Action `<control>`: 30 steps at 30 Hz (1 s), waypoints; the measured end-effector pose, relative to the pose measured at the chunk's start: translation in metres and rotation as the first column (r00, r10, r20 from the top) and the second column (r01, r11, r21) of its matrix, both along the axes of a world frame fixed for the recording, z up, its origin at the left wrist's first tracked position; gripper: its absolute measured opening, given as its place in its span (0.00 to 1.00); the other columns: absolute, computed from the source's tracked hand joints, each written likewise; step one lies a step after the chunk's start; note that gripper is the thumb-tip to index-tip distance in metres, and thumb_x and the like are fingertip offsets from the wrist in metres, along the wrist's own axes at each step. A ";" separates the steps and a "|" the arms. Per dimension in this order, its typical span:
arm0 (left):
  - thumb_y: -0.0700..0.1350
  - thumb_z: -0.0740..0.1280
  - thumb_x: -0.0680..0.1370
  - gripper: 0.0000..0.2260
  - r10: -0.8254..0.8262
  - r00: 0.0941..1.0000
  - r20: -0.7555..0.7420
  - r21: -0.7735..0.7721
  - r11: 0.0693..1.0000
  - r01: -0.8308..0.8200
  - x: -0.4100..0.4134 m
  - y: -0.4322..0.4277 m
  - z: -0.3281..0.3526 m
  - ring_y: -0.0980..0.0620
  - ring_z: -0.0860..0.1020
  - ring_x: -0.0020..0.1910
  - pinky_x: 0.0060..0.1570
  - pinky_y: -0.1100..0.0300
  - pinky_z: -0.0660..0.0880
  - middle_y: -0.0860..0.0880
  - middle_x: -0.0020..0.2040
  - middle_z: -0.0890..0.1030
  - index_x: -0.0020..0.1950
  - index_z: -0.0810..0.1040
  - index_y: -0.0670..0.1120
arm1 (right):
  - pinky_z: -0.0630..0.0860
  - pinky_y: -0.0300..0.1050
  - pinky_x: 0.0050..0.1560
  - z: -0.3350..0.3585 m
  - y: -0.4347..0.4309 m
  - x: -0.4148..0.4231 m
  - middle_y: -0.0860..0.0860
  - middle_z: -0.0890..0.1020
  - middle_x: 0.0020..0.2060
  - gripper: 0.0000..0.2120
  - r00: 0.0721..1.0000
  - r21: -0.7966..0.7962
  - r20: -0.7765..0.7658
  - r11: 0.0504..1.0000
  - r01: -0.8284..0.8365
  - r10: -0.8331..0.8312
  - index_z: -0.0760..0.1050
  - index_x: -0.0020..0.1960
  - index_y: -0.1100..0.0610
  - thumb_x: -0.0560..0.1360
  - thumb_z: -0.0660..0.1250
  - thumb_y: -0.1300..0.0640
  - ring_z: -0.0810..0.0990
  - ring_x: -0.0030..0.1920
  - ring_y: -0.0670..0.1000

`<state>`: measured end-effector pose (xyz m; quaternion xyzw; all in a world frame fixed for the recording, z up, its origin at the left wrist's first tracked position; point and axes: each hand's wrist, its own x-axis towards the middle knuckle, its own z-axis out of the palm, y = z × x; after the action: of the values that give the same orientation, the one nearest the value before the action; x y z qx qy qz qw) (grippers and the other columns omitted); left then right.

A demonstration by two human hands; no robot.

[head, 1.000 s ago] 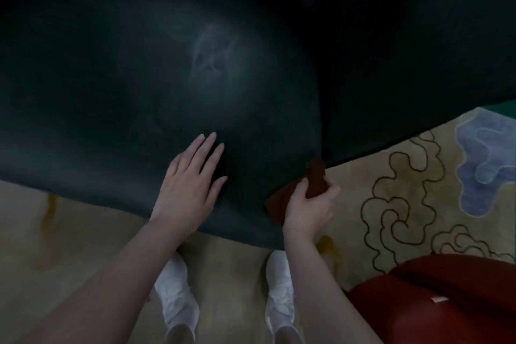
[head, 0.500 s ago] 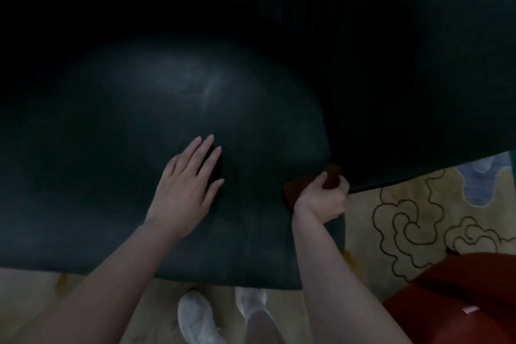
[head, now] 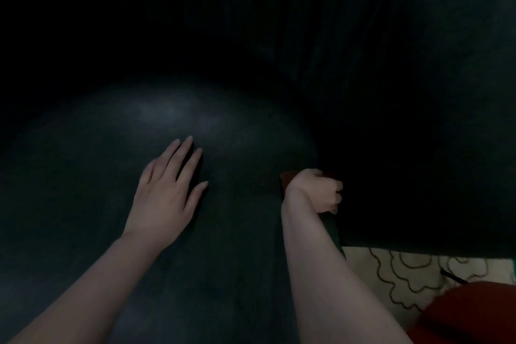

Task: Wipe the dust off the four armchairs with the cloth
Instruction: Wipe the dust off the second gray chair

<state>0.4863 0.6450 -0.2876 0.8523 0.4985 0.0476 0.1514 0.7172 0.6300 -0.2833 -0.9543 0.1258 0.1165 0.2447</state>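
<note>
Nearest, at the lower right, a red cushion-like thing [head: 469, 315] lies on a pale rug [head: 405, 268] with dark swirls. Both bare forearms reach over the dark green armchair [head: 223, 274]: the left hand [head: 167, 190] lies flat on the seat with its fingers straight and slightly spread, holding nothing. The right hand [head: 318, 191] is curled tight round the brown cloth [head: 286, 180], at the crease where the seat meets the chair's right side; beyond, the chair is too dark to read.
</note>
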 end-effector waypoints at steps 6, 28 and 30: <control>0.56 0.52 0.81 0.28 -0.002 1.000 -0.025 0.012 1.000 0.002 -0.011 0.023 -0.004 0.45 0.60 0.76 0.69 0.50 0.58 0.43 0.77 0.64 0.75 0.68 0.41 | 0.65 0.59 0.70 -0.002 0.033 0.011 0.67 0.71 0.66 0.20 0.999 -0.009 0.005 0.999 -0.051 0.051 0.68 0.68 0.66 0.80 0.61 0.56 0.67 0.69 0.67; 0.56 0.53 0.81 0.26 -0.021 0.999 -0.036 -0.011 1.000 0.021 -0.013 0.027 -0.004 0.48 0.60 0.77 0.71 0.53 0.56 0.45 0.77 0.65 0.75 0.69 0.43 | 0.76 0.50 0.61 0.003 0.140 -0.007 0.59 0.79 0.60 0.20 0.488 0.057 0.162 0.486 -0.872 0.858 0.72 0.69 0.57 0.78 0.65 0.59 0.78 0.60 0.59; 0.56 0.53 0.82 0.26 -0.024 0.999 -0.024 -0.012 1.000 0.023 -0.014 0.026 -0.002 0.48 0.60 0.76 0.71 0.53 0.55 0.45 0.77 0.65 0.75 0.68 0.43 | 0.75 0.48 0.58 0.005 0.132 -0.026 0.59 0.80 0.56 0.18 0.288 0.088 0.253 0.274 -0.958 0.924 0.76 0.65 0.58 0.75 0.66 0.62 0.79 0.56 0.59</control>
<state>0.4719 0.6711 -0.2894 0.8577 0.4905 0.0325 0.1508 0.6913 0.7620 -0.2783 -0.8142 -0.4964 0.1794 0.2418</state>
